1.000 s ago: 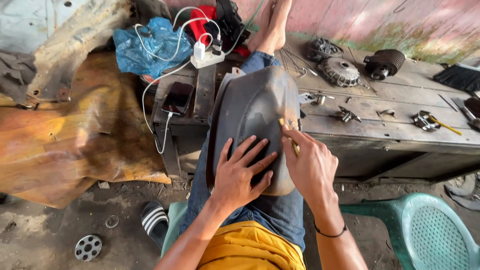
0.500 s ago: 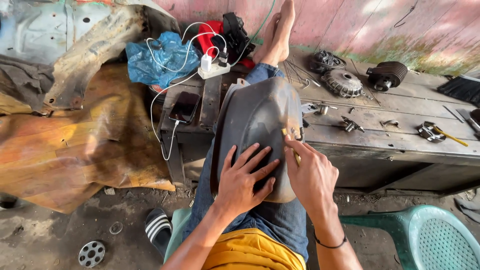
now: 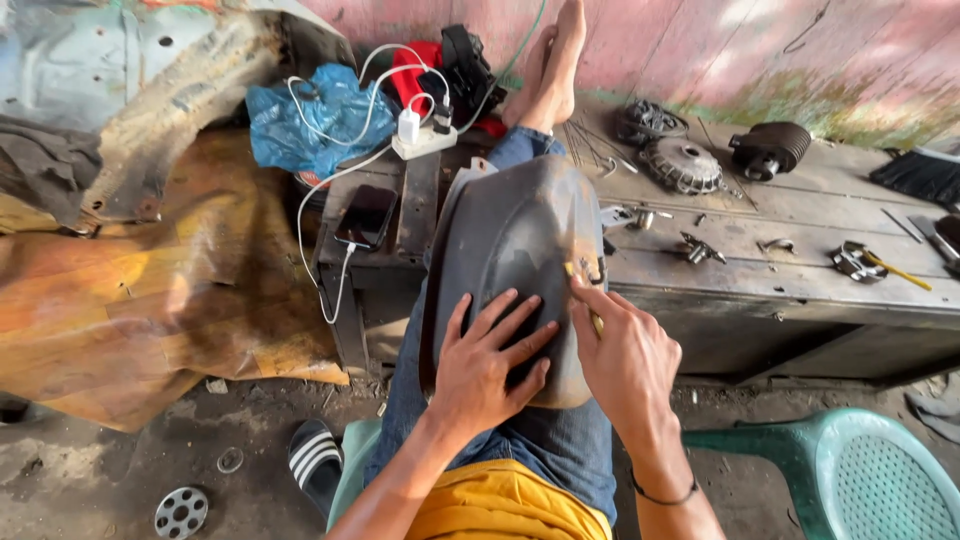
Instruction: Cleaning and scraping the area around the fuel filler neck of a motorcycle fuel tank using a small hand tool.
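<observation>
- Currently, the dark grey panel (image 3: 515, 270) is lying lengthwise along the person's outstretched leg (image 3: 520, 450), which is acting as a cradle, with the bare foot (image 3: 555, 65) propped on the wooden workbench (image 3: 800, 290).
- Spread flat, the left hand (image 3: 485, 365) is pressing down on the panel's near end with all 5 fingers open, gripping nothing, probably to be steadying it.
- Pinched shut, the right hand (image 3: 625, 360) is holding a thin yellowish tool (image 3: 583, 295), its tip touching the panel's right edge.
- Loose metal parts are lying well apart on the bench: 2 round toothed pieces (image 3: 680, 165) and a dark cylinder (image 3: 770, 150).
- Serving as the only bag-like container, a crumpled blue plastic bag (image 3: 320, 120) is sitting near a white power strip (image 3: 425, 140); its contents are hidden.
- Beside it, a phone (image 3: 365, 215) is charging on a cable.
</observation>
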